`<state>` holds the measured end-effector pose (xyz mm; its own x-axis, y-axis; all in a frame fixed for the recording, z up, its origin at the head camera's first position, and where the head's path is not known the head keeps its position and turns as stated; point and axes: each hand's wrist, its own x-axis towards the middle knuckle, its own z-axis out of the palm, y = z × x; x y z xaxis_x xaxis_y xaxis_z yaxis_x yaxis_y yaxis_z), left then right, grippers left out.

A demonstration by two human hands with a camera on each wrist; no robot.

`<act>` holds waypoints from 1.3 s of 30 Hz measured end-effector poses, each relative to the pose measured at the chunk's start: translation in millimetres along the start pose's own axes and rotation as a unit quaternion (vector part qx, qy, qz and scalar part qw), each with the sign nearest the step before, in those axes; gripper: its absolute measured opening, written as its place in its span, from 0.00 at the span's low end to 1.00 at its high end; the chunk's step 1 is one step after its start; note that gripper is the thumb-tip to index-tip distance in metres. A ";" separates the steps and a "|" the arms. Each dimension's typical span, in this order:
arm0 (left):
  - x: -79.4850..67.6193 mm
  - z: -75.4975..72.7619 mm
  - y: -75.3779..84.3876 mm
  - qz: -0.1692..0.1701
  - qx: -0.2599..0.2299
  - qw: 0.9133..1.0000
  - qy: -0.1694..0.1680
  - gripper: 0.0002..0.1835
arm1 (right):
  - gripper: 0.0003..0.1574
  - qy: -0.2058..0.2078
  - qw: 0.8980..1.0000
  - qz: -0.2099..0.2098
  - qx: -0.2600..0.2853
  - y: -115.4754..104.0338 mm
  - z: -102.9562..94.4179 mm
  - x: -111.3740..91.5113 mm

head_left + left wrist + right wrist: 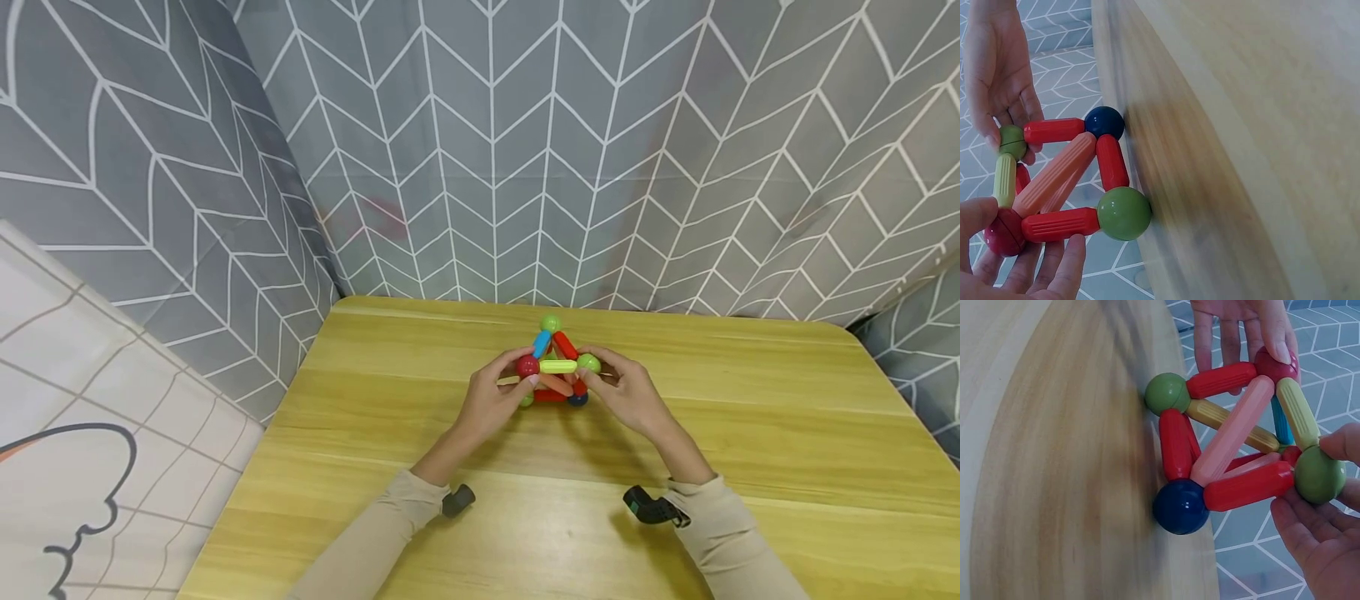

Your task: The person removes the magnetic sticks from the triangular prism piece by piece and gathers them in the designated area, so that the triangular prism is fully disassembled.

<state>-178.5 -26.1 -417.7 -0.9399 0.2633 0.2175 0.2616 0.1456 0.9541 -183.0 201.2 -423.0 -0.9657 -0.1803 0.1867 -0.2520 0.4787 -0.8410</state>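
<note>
A magnetic rod-and-ball frame stands between both hands over the table, its lower green ball (1124,213) and dark blue ball (1180,507) at the tabletop. My left hand (483,402) pinches the red ball (528,366) at the near upper left corner. With thumb and fingers, my right hand (632,398) grips a green ball (588,363) opposite. A yellow-green rod (558,367) joins these two balls. Below it a salmon rod (1233,429) slants down to the blue ball. Farther back, a blue rod (542,343) and a red rod (566,345) meet at another green ball (551,322).
The wooden table (750,400) reaches out on both sides of the hands. Grey patterned curtain (525,150) hangs behind its far edge and along the left. A black wrist camera (458,501) sits at the left cuff, another wrist camera (648,506) at the right.
</note>
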 end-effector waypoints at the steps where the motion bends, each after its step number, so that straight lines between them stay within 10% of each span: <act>1: -0.2 -0.1 0.1 0.000 0.000 1.000 -0.001 0.23 | 0.23 -0.003 1.000 -0.001 -0.001 -0.1 -0.3 0.1; 25: -1.2 0.9 4.5 -0.003 0.010 1.000 -0.007 0.23 | 0.20 0.002 1.000 -0.009 -0.008 0.1 -3.2 2.1; 39: 8.0 6.6 -32.6 0.018 0.000 1.000 -0.007 0.24 | 0.20 0.038 0.997 -0.032 -0.057 -5.8 0.3 1.3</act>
<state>-193.0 -22.5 -448.5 -0.9266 0.2817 0.2490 0.2953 0.1353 0.9458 -182.8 197.9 -418.0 -0.9485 -0.1493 0.2795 -0.3139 0.5642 -0.7636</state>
